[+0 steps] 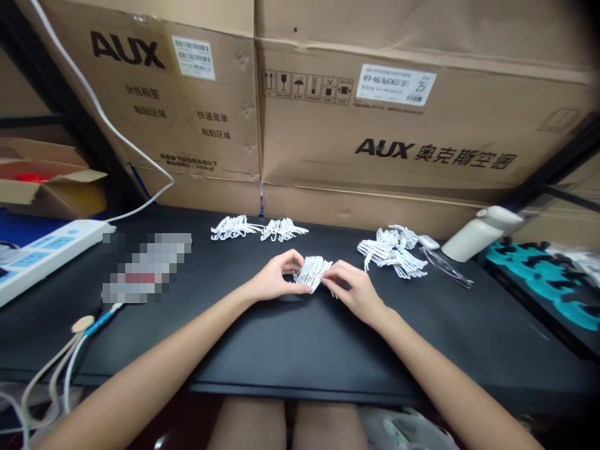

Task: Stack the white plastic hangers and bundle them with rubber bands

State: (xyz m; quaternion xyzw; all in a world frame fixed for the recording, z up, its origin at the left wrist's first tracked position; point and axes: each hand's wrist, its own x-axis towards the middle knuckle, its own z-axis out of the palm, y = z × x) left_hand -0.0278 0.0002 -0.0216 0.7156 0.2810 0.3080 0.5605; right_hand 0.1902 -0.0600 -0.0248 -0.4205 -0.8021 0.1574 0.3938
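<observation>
Open carton: at the left edge of the frame, the open carton (70, 187) shows something red inside.
Power strip: the white power strip (49, 253) with blue panels slants below the carton; a white cord (100, 109) arches to the upper left.
Pixelated item: a flat, masked item (157, 259) lies left of centre, a cable (98, 323) at its lower end.
Left box: a large cardboard box (197, 112) marked AUX stands in the upper left.
Rear piles: two small piles of thin white strips with bent ends, the first pile (229, 228) just beside the second pile (284, 229), above the left hand.
Left hand: the left hand (272, 278) has its thumb and fingers curved, clamped about the bundle from its left side.
Bundle: the white bundle (313, 272) of strips sits at the centre of the frame, between both hands, above or on the black table (281, 350).
Right hand: the right hand (356, 290) brings its fingertips close together at the bundle's right edge; whether they grip a strip cannot be told.
Right box: a wider AUX box (304, 144) fills the upper right.
Right pile: a larger pile (391, 250) of strips, right of centre.
Glasses and bottle: the glasses (447, 267) lie near a tilted pale bottle (478, 234).
Teal pieces: teal pieces (544, 284) line the right edge.
</observation>
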